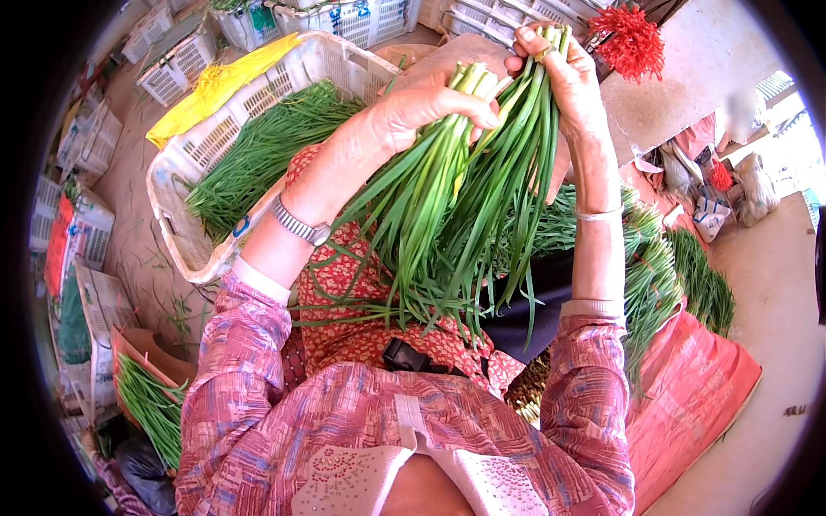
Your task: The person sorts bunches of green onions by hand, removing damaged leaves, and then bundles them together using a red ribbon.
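My left hand (434, 109) is closed round the pale stem ends of a bunch of garlic chives (430, 202), whose long green leaves hang down over my lap. To its right my right hand (572, 77) grips a second bunch of garlic chives (529, 163) near the top, with thumb and fingers pressed on the stems. The two bunches hang side by side and their leaves overlap lower down. Below them lies a red floral apron (344, 267) across my lap, with some leaf tips resting on it.
On the left stands a white plastic crate (202, 271) with chives inside and a yellow cloth (194, 107) over its rim. Red ties (626, 43) hang at the upper right. More chives (650, 279) are piled on the right beside a red sheet (688, 387). Other crates (176, 69) line the back left.
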Demonstrator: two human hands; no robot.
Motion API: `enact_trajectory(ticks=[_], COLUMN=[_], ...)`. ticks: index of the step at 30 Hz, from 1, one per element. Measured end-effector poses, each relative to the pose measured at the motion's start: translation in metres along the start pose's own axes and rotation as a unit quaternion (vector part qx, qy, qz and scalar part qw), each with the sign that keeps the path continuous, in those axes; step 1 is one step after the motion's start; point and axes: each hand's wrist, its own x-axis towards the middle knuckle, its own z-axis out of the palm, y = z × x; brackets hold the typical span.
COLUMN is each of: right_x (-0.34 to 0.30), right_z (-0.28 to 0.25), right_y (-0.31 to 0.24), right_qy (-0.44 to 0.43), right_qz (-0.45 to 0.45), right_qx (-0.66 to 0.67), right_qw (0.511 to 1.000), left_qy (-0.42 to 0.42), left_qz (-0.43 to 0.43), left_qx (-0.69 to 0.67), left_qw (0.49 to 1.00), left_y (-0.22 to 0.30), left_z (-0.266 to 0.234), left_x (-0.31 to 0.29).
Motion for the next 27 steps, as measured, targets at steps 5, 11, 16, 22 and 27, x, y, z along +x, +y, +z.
enact_trajectory(ticks=[5, 11, 16, 22, 27], right_x=[-0.012, -0.022, -0.025, -0.019, -0.006], right_z=[-0.008, -0.031, -0.049, -0.032, -0.024], right_y=[0.013, 0.034, 0.016, -0.025, -0.020], right_qy=[-0.078, -0.045, 0.065, 0.036, 0.030], right_qz=[-0.009, 0.031, 0.007, -0.026, -0.031], right_qx=[-0.052, -0.062, -0.134, -0.178, -0.132], right_qw=[0.996, 0.997, 0.989, 0.983, 0.990], left_qy=[-0.044, -0.085, 0.026, 0.050, 0.086], left_qz=[0.016, 0.050, 0.032, 0.053, -0.012], left_qx=[-0.051, -0.133, -0.046, 0.026, 0.054], left_qw=[0.998, 0.986, 0.998, 0.997, 0.995], left_y=[0.003, 0.006, 0.024, 0.039, 0.040], left_z=[-0.015, -0.044, -0.050, -0.037, 0.004], left_x=[-0.009, -0.015, 0.008, 0.031, 0.039])
